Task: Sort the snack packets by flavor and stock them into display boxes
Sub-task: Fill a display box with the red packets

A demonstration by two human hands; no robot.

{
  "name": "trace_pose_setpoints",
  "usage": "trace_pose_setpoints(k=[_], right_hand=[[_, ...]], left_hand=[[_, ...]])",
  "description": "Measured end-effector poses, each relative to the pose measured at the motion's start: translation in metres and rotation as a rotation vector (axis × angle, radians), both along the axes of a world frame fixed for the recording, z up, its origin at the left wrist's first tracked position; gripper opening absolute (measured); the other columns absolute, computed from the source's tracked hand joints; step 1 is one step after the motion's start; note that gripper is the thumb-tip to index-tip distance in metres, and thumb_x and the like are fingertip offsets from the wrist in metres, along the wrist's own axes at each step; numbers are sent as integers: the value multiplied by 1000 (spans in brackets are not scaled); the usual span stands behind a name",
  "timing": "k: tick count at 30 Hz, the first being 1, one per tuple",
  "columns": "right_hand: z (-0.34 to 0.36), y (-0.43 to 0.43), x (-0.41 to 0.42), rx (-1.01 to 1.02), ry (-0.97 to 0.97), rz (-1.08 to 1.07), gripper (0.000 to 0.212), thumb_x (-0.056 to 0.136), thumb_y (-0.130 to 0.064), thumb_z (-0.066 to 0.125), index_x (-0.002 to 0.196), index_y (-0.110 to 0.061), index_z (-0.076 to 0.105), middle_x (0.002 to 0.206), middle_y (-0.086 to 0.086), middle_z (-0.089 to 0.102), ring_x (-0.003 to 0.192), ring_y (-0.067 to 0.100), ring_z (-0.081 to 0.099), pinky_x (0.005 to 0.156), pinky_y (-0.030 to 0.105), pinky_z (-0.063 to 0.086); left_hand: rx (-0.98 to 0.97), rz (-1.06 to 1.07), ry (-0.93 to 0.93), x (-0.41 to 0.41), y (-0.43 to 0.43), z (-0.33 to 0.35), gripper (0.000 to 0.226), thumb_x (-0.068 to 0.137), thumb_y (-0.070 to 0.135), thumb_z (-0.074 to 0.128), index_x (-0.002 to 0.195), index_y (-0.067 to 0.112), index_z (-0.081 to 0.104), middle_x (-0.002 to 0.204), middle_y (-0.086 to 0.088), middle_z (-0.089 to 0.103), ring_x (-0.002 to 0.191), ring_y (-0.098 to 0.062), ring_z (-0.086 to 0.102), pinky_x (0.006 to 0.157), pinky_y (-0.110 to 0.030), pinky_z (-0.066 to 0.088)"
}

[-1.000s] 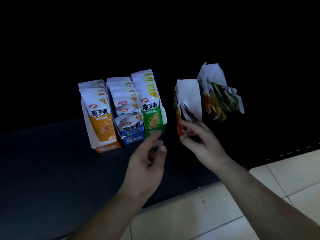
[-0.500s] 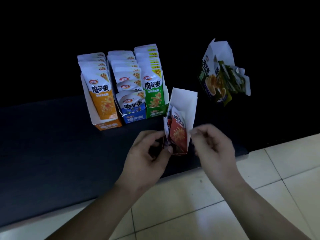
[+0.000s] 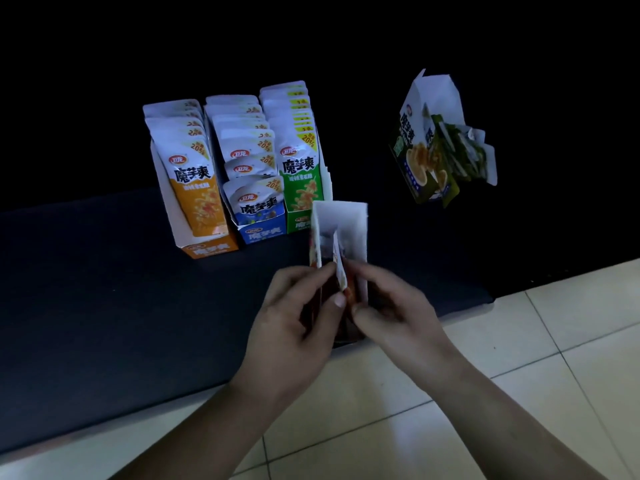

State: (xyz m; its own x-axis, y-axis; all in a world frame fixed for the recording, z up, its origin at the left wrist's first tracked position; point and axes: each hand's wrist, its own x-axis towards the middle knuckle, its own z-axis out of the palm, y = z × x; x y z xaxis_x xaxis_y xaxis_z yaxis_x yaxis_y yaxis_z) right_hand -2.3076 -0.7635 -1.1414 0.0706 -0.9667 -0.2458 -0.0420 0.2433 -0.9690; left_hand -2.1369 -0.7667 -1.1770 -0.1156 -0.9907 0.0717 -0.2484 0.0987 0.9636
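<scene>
The red box (image 3: 349,223) stands just below the middle of the frame, near the front edge of the dark mat (image 3: 104,289), and both hands are closed on it. The left hand (image 3: 298,313) grips its left wall with fingers behind and thumb across the front. The right hand (image 3: 391,306) curls round its right wall, thumb tip against the red front. One red packet (image 3: 341,275) stands in the box, leaning slightly; whether either hand also pinches it I cannot tell. The step looks like seating this packet, and it would go best if one hand held the box steady. The other could then press the packet flat against the back wall, label forward, leaving room for more. Squeezing the thin card walls could buckle them. Up and left of the hands three boxes stand side by side, touching. The orange box (image 3: 207,251) is packed with orange packets (image 3: 197,188). The blue box (image 3: 263,233) holds blue packets (image 3: 254,202) sitting lower at the front, and the green box (image 3: 299,223) is full of green packets (image 3: 301,168). At upper right, well apart, a dark green box (image 3: 412,133) tilts, its dark green packets (image 3: 460,150) loose and leaning out. A tiled floor (image 3: 519,375) fills the lower right.
</scene>
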Motion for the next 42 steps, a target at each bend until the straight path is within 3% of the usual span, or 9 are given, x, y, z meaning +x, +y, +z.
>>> trace_pose_setpoints(k=[4,8,12,17,21,25,29,36,42], right_hand=[[-4,-2,4,-36,102,6,58,83,-29,85,137,-31,63,129,-2,67,122,15,65,101,40,56],[-10,-13,9,-254,438,-95,45,86,-26,80,127,-33,62,125,-13,63,118,9,64,94,40,57],[-5,-28,4,-260,490,-163,42,88,-23,76,113,-45,51,114,-18,65,106,6,65,83,42,60],[-3,-39,14,-437,690,-121,67,82,-33,81,141,-30,49,140,-9,42,123,10,56,80,42,61],[-5,-52,15,-523,739,36,72,77,-48,85,139,-24,58,161,-1,29,149,18,34,104,36,49],[-7,-58,11,-486,629,118,59,73,-43,90,124,-21,68,135,-10,47,120,2,56,97,31,53],[-8,-50,13,-481,710,47,55,69,-58,83,108,-22,71,115,-9,47,99,5,59,77,30,56],[-15,-44,14,-461,664,40,39,78,-54,77,101,-23,72,111,-11,43,101,1,56,79,22,52],[-22,-42,17,-463,625,-18,26,79,-41,84,92,-22,71,108,-9,46,93,8,61,75,30,54]], left_hand=[[-135,-88,-94,14,6,-8,47,100,14,59,146,22,58,146,-2,45,127,-24,58,95,-38,59],[-121,-106,-135,23,-3,-4,57,95,-10,57,145,18,59,147,1,49,130,-16,57,100,-31,56],[25,13,-83,39,-12,-4,55,98,-7,55,136,32,62,132,10,65,123,-12,65,93,-37,61],[112,35,-140,54,-23,8,58,101,-2,52,119,52,63,114,29,72,111,8,67,86,-26,62],[-128,202,-464,79,-40,12,40,91,-2,67,116,28,75,119,9,69,110,-11,67,87,-41,62],[-276,109,-452,60,-28,38,22,95,23,65,114,17,75,105,4,67,90,-11,65,77,-27,55],[-90,-129,-588,56,-22,28,52,98,60,46,128,22,65,123,6,64,107,-12,63,83,-32,56],[44,-191,-846,63,-42,19,92,81,76,59,157,30,35,149,6,54,137,-17,49,111,-31,43],[122,-325,-1074,53,-53,20,98,79,82,55,159,35,24,157,4,44,146,-22,37,120,-39,31]])
